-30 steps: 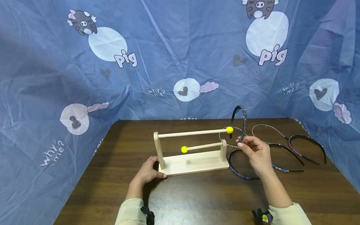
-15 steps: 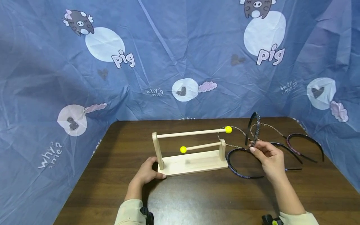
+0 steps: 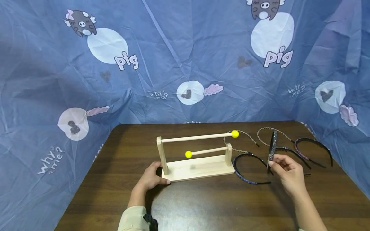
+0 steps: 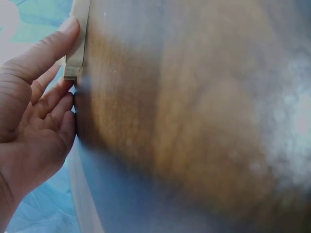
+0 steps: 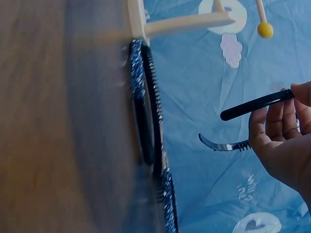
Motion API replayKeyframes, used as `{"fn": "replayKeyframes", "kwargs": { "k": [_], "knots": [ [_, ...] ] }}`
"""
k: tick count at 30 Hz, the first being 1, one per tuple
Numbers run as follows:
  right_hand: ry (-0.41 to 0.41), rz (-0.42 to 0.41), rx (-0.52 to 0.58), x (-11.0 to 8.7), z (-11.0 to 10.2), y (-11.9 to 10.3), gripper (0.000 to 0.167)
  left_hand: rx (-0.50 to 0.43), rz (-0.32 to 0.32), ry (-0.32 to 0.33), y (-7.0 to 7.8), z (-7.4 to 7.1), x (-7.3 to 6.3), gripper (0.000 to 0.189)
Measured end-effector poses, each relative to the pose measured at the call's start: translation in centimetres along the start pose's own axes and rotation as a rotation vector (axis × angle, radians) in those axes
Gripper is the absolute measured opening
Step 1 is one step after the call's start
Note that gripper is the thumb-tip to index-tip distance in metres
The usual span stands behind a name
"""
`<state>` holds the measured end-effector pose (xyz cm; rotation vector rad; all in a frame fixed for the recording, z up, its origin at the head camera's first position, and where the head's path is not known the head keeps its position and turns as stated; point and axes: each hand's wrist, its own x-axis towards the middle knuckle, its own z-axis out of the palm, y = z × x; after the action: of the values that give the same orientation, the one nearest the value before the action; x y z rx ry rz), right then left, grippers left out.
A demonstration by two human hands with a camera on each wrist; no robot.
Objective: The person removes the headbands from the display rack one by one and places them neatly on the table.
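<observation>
My left hand (image 3: 151,176) grips the left end of a pale wooden two-bar stand (image 3: 199,167), thumb at the front corner and fingers behind. The left wrist view has the thumb lying along the base (image 4: 77,54). Yellow balls tip both bars, the upper ball (image 3: 235,134) pointing right and the lower one (image 3: 188,154) left. My right hand (image 3: 290,175) pinches a black glittery headband (image 3: 273,144) near one end, with the band upright over other headbands. In the right wrist view a smooth black end of this headband (image 5: 255,106) sticks out past the fingertips.
Right of the stand lie several headbands: a blue glittery one (image 3: 239,175) by the base, a pinkish-black one (image 3: 315,140) at far right, and a thin beaded one (image 3: 276,128) behind. A blue printed cloth (image 3: 162,64) hangs around the brown table (image 3: 208,205).
My right hand has moved right and lower with the black headband, away from the upper bar's ball, and the band has turned edge-on. My left hand stays at the stand.
</observation>
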<state>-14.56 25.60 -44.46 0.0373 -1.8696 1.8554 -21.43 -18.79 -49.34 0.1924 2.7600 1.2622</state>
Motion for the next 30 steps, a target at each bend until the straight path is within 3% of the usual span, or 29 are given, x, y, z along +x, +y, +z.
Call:
{"fn": "replayKeyframes", "kwargs": {
  "k": [4,11,16,20,23,25,30],
  "knots": [
    [-0.004,0.002,-0.031,-0.5,-0.9,0.5,0.018,-0.005,0.001,0.001,0.0,0.1,-0.1,0.055],
    [-0.043,-0.005,0.03,-1.0,-3.2,2.0,0.017,-0.017,-0.007,-0.003,0.1,0.1,-0.2,0.054],
    [-0.113,-0.015,0.104,-0.6,-6.5,5.7,0.014,-0.019,-0.008,-0.005,0.0,0.1,-0.1,0.054],
    [-0.079,0.008,0.098,0.0,-9.2,8.4,0.02,-0.015,0.004,0.001,-0.2,0.2,0.1,0.053],
    [-0.048,0.042,0.042,0.1,-10.6,8.4,0.023,-0.014,0.011,0.006,-0.3,0.2,0.1,0.052],
    [-0.042,0.064,-0.055,0.1,-11.1,7.6,0.018,-0.016,0.01,0.006,-0.3,0.1,0.1,0.052],
    [-0.03,0.095,-0.407,-0.3,-11.4,4.2,0.009,-0.017,0.01,0.006,-0.1,-0.1,0.1,0.052]
  ]
}}
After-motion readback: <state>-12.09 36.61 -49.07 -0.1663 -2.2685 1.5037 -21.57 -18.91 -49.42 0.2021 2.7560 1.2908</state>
